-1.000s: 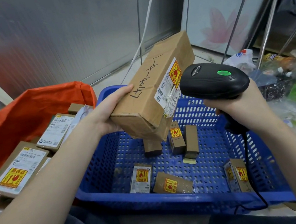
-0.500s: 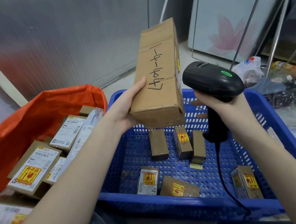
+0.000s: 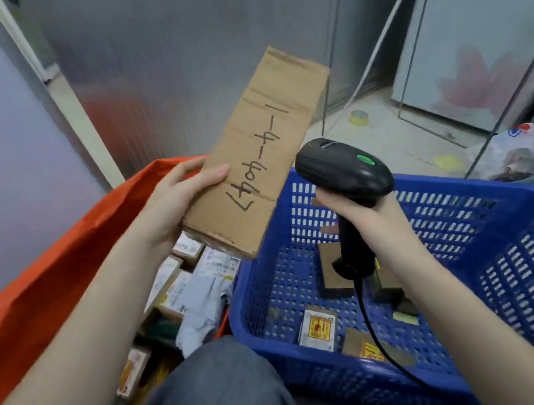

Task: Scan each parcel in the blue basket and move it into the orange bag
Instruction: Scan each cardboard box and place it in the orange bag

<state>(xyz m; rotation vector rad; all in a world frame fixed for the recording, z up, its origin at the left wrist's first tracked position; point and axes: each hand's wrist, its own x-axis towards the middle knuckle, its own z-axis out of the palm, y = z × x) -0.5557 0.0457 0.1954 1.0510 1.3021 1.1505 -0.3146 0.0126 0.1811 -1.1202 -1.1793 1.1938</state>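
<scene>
Orange bag (image 3: 46,290) on the left, already stuffed with boxes. Blue basket (image 3: 472,241) right, a few small parcels (image 3: 317,328) left inside. Long parcel (image 3: 260,168) gripped by left hand (image 3: 172,202), now swung off the basket toward the bag, label turned away, so probably scanned. Scanner (image 3: 344,170) clutched in right hand (image 3: 365,219).

Your right hand (image 3: 370,218) and the scanner (image 3: 344,170) cover the small parcels (image 3: 333,270) standing mid-basket, so their labels can't be read. At 7 o'clock, the parcels in the orange bag (image 3: 46,290) blur together, partly behind your knee (image 3: 214,394). The blue basket (image 3: 513,235) runs off the frame at 4 o'clock.
</scene>
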